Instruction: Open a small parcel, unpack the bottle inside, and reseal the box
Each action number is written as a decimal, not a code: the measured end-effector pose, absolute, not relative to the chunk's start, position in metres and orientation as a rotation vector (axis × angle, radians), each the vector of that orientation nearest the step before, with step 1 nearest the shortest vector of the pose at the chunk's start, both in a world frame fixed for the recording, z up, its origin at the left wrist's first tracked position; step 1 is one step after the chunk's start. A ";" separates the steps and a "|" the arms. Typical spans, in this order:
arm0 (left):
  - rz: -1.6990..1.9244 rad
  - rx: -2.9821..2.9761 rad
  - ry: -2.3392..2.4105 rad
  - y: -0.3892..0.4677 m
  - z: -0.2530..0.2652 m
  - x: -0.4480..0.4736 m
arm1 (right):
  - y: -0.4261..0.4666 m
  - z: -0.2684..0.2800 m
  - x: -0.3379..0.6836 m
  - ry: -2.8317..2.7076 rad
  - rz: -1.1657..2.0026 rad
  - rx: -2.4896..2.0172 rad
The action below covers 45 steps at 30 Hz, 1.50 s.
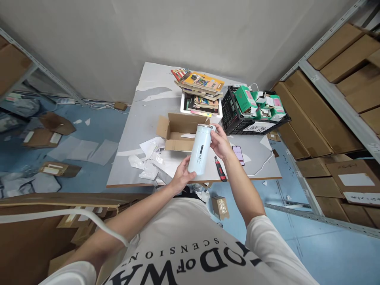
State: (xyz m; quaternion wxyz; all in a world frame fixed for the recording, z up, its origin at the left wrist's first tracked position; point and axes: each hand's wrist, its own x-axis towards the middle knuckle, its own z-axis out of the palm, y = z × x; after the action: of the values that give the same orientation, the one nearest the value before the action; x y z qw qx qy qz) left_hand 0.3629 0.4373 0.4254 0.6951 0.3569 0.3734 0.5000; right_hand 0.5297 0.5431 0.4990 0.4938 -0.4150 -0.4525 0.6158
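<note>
A pale blue bottle [198, 152] with "NICE" lettered on its side is held up slightly tilted over the table's front part. My left hand [183, 174] grips it low, near the base. Up at the lid, my right hand [219, 141] closes around the bottle's top right side. Just behind the bottle stands an open cardboard box [179, 144] with its flaps spread. Crumpled white wrapping [150, 166] lies left of my left hand. Below my right hand rests a red and black utility knife [220, 169], and a phone [238, 154] lies to its right.
Books [204, 81] are piled in and above a white bin [219, 113] at the back. Beside it, a black crate [230, 122] holds several green boxes. Shelves of cartons [335, 142] line the right. Packaging litters the blue floor on the left, near a large carton [29, 237].
</note>
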 end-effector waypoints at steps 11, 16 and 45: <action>1.033 0.574 0.794 0.438 0.422 0.362 | 0.548 0.491 0.528 -1.219 1.444 -0.981; 1.023 0.448 0.733 0.442 0.422 0.365 | 0.552 0.492 0.525 -1.096 1.506 -0.940; 1.194 0.352 0.909 0.440 0.422 0.420 | 0.555 0.472 0.580 -1.182 1.567 -0.766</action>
State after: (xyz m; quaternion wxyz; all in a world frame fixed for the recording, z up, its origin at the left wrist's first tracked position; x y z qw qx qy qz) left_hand 0.4196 0.4396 0.4220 0.7175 0.1592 0.4109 0.5395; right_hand 0.5797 0.5552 0.4724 0.4944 -0.3159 -0.4877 0.6465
